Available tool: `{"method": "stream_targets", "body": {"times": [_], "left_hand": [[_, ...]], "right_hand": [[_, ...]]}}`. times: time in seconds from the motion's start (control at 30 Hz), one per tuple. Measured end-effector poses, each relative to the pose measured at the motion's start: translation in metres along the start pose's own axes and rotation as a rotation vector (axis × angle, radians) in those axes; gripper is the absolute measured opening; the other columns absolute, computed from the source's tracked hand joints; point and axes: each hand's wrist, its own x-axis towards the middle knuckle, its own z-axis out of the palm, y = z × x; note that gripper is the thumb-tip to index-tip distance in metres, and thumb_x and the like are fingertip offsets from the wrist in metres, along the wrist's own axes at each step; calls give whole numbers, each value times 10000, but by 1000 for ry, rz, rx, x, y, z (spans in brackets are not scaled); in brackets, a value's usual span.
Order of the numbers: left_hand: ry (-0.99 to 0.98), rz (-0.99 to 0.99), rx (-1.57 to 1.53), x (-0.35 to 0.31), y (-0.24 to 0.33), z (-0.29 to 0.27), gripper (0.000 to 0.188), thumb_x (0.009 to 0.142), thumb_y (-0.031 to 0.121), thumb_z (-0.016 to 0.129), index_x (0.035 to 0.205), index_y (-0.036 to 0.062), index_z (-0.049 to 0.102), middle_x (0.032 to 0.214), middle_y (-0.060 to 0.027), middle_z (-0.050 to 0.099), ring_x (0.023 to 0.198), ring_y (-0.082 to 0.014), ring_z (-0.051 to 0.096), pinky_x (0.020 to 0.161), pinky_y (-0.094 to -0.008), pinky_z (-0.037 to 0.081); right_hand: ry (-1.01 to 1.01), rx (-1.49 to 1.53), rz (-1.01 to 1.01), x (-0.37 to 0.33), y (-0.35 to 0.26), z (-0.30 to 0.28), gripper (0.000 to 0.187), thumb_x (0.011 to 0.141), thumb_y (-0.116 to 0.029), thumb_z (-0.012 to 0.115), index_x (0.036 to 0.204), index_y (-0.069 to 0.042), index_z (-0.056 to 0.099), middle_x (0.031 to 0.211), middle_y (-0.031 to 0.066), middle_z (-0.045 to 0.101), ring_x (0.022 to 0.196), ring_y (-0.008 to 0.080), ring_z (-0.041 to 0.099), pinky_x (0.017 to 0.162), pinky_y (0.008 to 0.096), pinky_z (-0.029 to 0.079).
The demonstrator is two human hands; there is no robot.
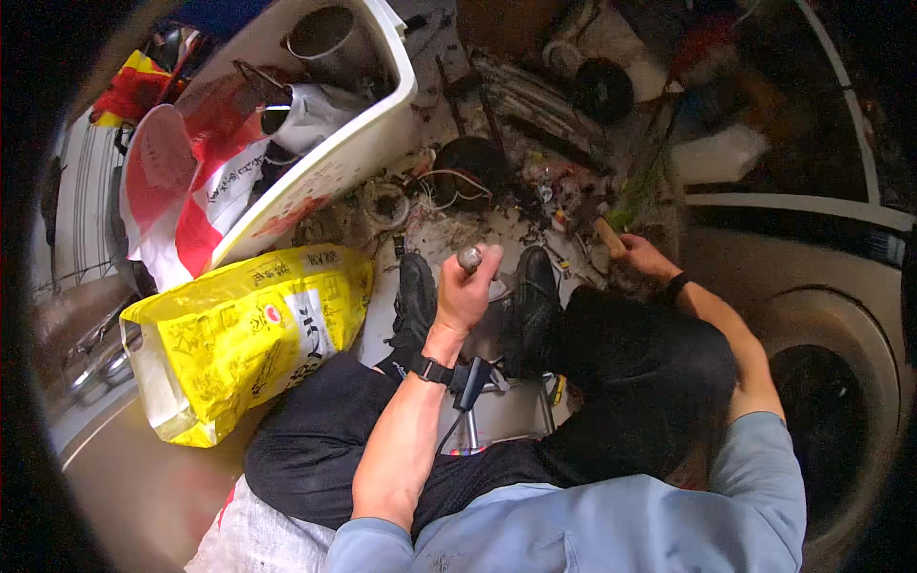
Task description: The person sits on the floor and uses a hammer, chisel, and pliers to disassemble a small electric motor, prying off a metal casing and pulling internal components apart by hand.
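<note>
to the lower right of the bin (306,208), a rod (469,259) is gripped upright in the closed left hand (461,296); its lower end cannot be made out. farther right of the bin, a wooden handle (609,237) is clasped in the right hand (645,258), its far end lost in shadow. the hands are held well apart. knuckles could be hit if the rod were struck off-centre, and a shoe (535,296) could be caught if the rod slipped, since it is held between the feet. footing could be upset by the scrap (564,229) right of the bin. in the bin, a metal cylinder (334,48) and a red-and-white wrapper (224,186) are held; below it, the yellow bag's (229,353) contents are hidden.
</note>
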Motion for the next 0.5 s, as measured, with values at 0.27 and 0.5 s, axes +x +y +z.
{"method": "stream_targets", "body": {"times": [0.27,0.5], "left_hand": [[-136,16,20,17,-6,23,382,1016,220,637,712,61,468,680,60,358,672,-71,348,582,-306,311],[-217,-135,111,3,10,-16,259,996,193,669,791,66,574,721,77,475,716,-66,443,630,-286,383]], "right_hand": [[-24,-634,-221,9,28,-48,431,984,-360,648,1181,22,676,1055,299,692,965,489,659,837,516,538],[-283,-254,-614,-107,-316,1,682,1000,-483,642,1389,72,567,1361,219,643,1255,281,610,1079,382,478]]}}
